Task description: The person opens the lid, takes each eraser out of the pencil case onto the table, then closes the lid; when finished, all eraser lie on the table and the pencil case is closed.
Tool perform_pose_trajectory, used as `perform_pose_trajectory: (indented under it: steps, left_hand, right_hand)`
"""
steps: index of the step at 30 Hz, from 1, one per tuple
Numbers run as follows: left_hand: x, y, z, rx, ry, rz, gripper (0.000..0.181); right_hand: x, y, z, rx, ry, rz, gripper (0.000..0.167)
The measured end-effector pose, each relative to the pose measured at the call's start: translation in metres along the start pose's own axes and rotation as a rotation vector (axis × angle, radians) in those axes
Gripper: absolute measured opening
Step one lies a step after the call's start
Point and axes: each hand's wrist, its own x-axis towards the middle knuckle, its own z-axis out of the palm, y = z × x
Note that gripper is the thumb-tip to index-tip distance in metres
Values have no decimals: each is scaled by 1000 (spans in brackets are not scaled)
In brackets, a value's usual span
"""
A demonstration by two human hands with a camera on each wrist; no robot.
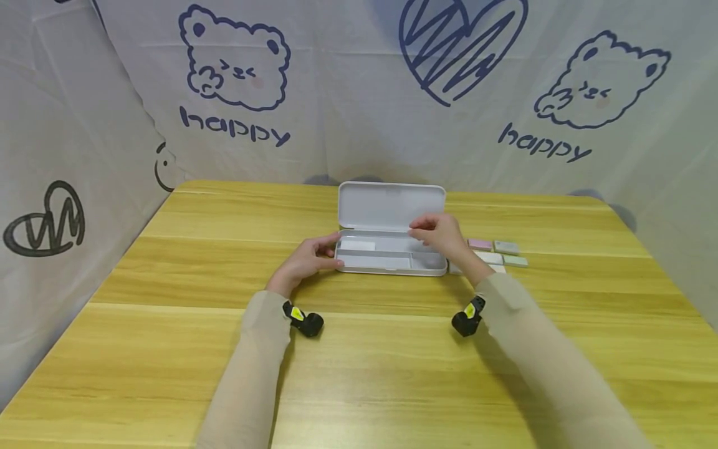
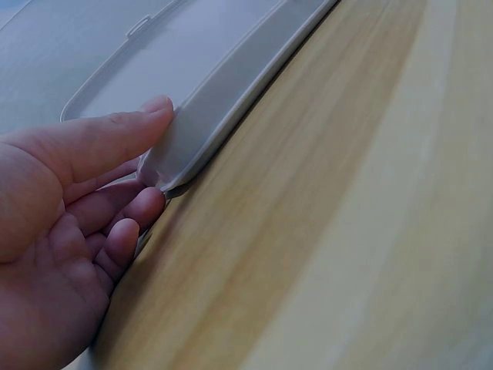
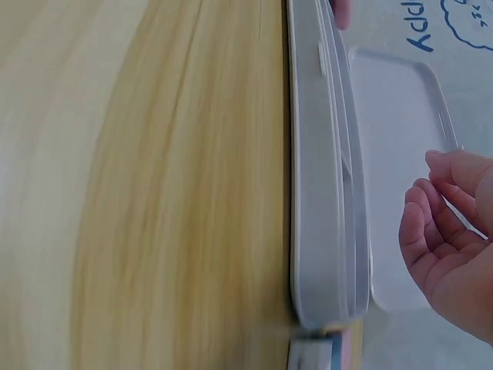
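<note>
A white pencil case (image 1: 391, 270) lies on the table with its lid (image 1: 391, 206) raised at the back. Dividers split its inside into compartments. In the rear one, at the left, sits a small white block (image 1: 358, 246). My left hand (image 1: 300, 265) grips the case's left end, the thumb at the front corner and the other fingers behind it, as the left wrist view shows. Above the right part of the case hovers my right hand (image 1: 443, 236). Its fingers are curled with thumb and index tips close together, and nothing shows between them in the right wrist view (image 3: 454, 231).
Right of the case lie several small rectangular blocks, among them a pink one (image 1: 480, 244), a grey one (image 1: 507, 247) and a pale green one (image 1: 515, 261). My right forearm partly covers this group. A white printed cloth (image 1: 359, 143) hangs behind the wooden table (image 1: 370, 374).
</note>
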Motion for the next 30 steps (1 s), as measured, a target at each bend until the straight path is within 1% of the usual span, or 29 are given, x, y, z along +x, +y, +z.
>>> perform_pose_trajectory:
  steps: [6,9,13,17,25,30]
  left_hand:
    - [0,0,0,12,3,0,65]
    - [0,-1,0,12,2,-6,66]
    - [0,1,0,13,3,-9,66]
    - [-1,2,0,14,4,-9,66]
    - [1,0,1,15,6,-3,66]
    - [2,0,0,10,10,-6,66]
  right_hand:
    - [4,-8,16,30,-26,-21,22]
    - [6,-9,24,16,-45,-36,23]
    - [6,-11,34,7,-78,-34,23]
    - [7,-11,42,18,-108,-42,25]
    - [11,-8,52,7,-137,-57,26]
    - [12,-8,54,-33,-210,-61,30]
